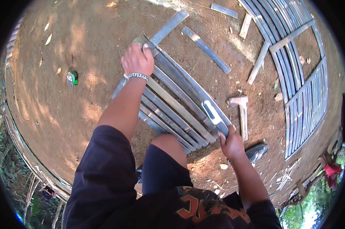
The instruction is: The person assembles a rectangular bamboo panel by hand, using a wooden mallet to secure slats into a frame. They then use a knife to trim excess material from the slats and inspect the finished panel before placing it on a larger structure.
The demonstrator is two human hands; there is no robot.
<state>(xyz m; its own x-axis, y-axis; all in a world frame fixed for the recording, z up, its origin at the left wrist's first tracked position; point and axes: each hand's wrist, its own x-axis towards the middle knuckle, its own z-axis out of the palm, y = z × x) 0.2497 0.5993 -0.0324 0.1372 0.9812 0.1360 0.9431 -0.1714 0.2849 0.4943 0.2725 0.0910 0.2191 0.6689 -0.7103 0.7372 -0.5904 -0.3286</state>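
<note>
A bundle of long grey bamboo slats [172, 101] lies slanted on the bare dirt in front of my knee. My left hand [137, 59], with a beaded bracelet at the wrist, presses down on the far upper end of the slats. My right hand [230, 143] grips the dark handle of a broad-bladed knife [213, 114], whose pale blade rests flat on the near right end of the slats.
A wooden-handled hammer [242, 110] lies on the dirt right of the slats. A green tape measure [72, 78] sits far left. Loose slats [206, 49] lie beyond, and a finished slat panel [302, 72] covers the right side. My shoe [256, 152] is beside the right hand.
</note>
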